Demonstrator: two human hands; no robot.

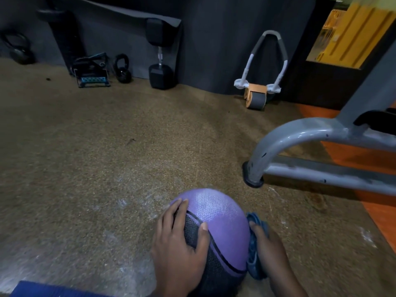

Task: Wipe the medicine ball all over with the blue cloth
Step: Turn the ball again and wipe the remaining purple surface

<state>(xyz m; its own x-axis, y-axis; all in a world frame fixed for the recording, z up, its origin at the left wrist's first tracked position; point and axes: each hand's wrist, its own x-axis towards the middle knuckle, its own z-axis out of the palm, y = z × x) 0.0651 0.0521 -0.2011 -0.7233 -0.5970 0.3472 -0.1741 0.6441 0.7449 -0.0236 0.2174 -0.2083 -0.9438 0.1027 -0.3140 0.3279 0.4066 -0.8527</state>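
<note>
A purple and black medicine ball (222,224) sits on the speckled floor at the bottom centre of the head view. My left hand (182,245) lies spread over its left side, fingers and thumb wrapped over the curve, steadying it. My right hand (270,251) holds the crumpled blue cloth (256,249) against the ball's right side. Most of the cloth is squeezed between my hand and the ball. The ball's underside and near face are hidden.
A grey metal machine frame (310,151) with a rubber foot stands on the floor just right of the ball. Against the far wall stand a hex dumbbell (160,61), kettlebells (123,69) and an ab roller (257,93). A blue mat edge (53,290) shows bottom left.
</note>
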